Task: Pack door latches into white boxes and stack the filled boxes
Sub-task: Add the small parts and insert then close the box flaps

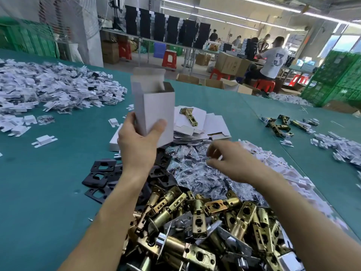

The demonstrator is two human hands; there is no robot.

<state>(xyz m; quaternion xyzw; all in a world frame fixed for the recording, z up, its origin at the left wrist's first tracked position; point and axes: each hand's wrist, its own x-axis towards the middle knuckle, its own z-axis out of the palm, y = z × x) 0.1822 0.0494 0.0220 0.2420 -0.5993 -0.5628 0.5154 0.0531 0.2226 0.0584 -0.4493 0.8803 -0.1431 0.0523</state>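
My left hand (136, 137) grips a white box (156, 108) upright above the table, top flaps open. My right hand (226, 155) hovers over a heap of clear plastic bags (191, 171); it is blurred, fingers curled, and whether it holds something I cannot tell. A pile of brass door latches (205, 222) lies close to me between my forearms. Flat unfolded white boxes (199, 124) lie stacked behind the held box, with one brass latch (189, 116) on top.
Black strike plates (101, 175) lie left of the latch pile. White plastic parts are heaped at far left (48, 89) and along the right (283, 169). More latches (283, 124) lie at right on the green table (48, 192). People work at benches behind.
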